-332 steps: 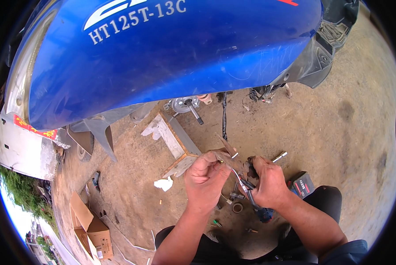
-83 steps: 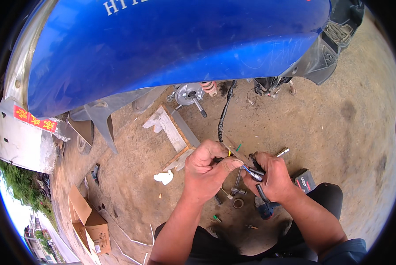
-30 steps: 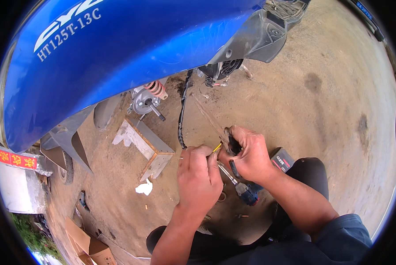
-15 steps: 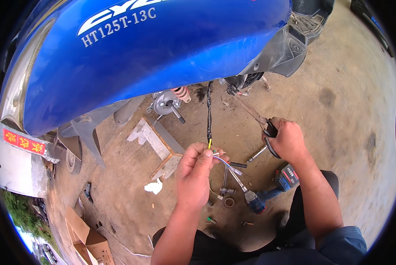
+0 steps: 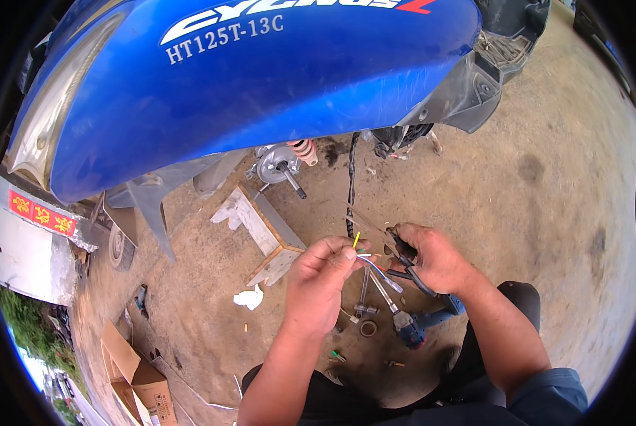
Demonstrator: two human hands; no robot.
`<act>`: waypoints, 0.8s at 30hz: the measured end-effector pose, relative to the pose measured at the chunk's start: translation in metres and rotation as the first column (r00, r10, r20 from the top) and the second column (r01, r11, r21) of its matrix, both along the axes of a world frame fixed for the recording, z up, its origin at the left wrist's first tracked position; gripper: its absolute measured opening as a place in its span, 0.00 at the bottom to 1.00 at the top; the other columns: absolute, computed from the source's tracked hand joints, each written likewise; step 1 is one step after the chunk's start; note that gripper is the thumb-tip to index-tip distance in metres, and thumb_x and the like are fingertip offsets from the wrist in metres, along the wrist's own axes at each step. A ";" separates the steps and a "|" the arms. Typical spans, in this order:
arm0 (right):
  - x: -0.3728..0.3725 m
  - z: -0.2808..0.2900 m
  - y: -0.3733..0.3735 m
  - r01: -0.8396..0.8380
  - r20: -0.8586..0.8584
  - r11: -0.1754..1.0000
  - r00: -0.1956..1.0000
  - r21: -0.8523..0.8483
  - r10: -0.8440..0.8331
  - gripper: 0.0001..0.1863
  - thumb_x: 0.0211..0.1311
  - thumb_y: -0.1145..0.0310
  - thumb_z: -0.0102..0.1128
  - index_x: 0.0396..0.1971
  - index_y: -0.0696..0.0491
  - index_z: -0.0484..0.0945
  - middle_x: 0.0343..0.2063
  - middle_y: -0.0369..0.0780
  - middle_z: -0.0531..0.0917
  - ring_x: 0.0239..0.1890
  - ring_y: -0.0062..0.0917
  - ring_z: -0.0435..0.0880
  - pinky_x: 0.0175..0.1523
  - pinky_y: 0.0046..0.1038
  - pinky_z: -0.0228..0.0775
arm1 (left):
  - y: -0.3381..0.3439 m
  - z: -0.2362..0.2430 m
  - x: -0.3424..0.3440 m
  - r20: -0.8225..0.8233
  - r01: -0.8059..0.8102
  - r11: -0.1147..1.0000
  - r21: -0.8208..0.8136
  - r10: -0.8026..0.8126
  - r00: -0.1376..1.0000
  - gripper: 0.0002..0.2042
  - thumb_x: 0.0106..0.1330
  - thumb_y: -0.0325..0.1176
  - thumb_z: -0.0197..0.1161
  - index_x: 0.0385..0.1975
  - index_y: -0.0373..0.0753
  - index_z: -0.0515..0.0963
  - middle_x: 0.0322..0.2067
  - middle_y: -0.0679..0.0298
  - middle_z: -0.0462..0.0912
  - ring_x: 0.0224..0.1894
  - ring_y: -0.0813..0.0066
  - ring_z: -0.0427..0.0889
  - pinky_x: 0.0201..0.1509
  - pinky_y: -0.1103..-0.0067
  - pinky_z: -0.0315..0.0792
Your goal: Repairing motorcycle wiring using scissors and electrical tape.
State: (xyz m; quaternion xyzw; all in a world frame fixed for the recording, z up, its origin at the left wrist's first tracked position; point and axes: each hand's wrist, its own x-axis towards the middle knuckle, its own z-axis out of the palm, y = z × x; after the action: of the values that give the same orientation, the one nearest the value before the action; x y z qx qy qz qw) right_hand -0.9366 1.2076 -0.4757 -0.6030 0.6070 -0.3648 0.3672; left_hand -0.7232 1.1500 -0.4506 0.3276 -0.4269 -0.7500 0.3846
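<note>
Pinched between the thumb and fingers of my left hand (image 5: pixel 318 287) are thin wires: a yellow wire (image 5: pixel 357 241) pokes up, and a blue-and-white wire (image 5: pixel 372 265) curves right toward a clear sleeve-like end. A black-wrapped cable (image 5: pixel 352 188) hangs from under the blue scooter panel (image 5: pixel 261 92) and runs down to that hand. My right hand (image 5: pixel 437 261) is closed round the black handles of a pair of scissors (image 5: pixel 409 270). Their long blades point up and left, close to the wires and the cable. Whether the blades touch either, I cannot tell.
A wooden frame (image 5: pixel 264 224) stands below a wheel hub with a shaft (image 5: pixel 279 167). On the floor lie a blue cordless power tool (image 5: pixel 417 323), a tape roll (image 5: pixel 367 328), a white crumpled scrap (image 5: pixel 247 298) and, lower left, an open cardboard box (image 5: pixel 137 383).
My right hand has brought the scissors left and down, close to my left hand. The left hand has shifted slightly right, and the yellow wire's end now points up free of the cable's line.
</note>
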 end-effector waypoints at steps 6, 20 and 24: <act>0.004 -0.004 -0.003 -0.074 0.047 0.996 0.996 -0.055 0.077 0.15 0.48 0.69 0.71 0.32 0.59 0.75 0.30 0.49 0.79 0.34 0.46 0.80 0.41 0.40 0.71 | -0.004 0.001 0.002 -0.083 0.014 0.997 0.076 -0.008 0.997 0.06 0.73 0.27 0.59 0.42 0.32 0.81 0.41 0.50 0.87 0.48 0.57 0.86 0.55 0.57 0.79; 0.002 -0.011 -0.007 -0.218 0.122 0.976 0.968 -0.031 0.220 0.14 0.50 0.68 0.68 0.31 0.60 0.74 0.27 0.51 0.78 0.32 0.49 0.78 0.39 0.42 0.71 | -0.014 -0.003 0.012 0.023 0.095 0.993 0.069 -0.097 0.995 0.06 0.70 0.26 0.59 0.41 0.31 0.79 0.37 0.53 0.85 0.41 0.62 0.84 0.49 0.64 0.77; 0.002 -0.010 -0.009 -0.249 0.088 0.968 0.964 -0.029 0.251 0.14 0.51 0.68 0.67 0.31 0.61 0.73 0.28 0.52 0.78 0.33 0.51 0.78 0.40 0.43 0.71 | -0.020 -0.004 0.016 0.030 0.130 0.991 0.044 -0.131 0.991 0.06 0.70 0.25 0.60 0.42 0.30 0.79 0.38 0.53 0.86 0.41 0.66 0.83 0.48 0.68 0.76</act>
State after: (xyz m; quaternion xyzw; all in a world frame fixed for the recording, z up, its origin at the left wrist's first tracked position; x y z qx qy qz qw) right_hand -0.9349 1.1990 -0.4853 -0.6608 0.5055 -0.3480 0.4321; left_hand -0.7073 1.1305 -0.4549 0.3193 -0.4381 -0.7767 0.3206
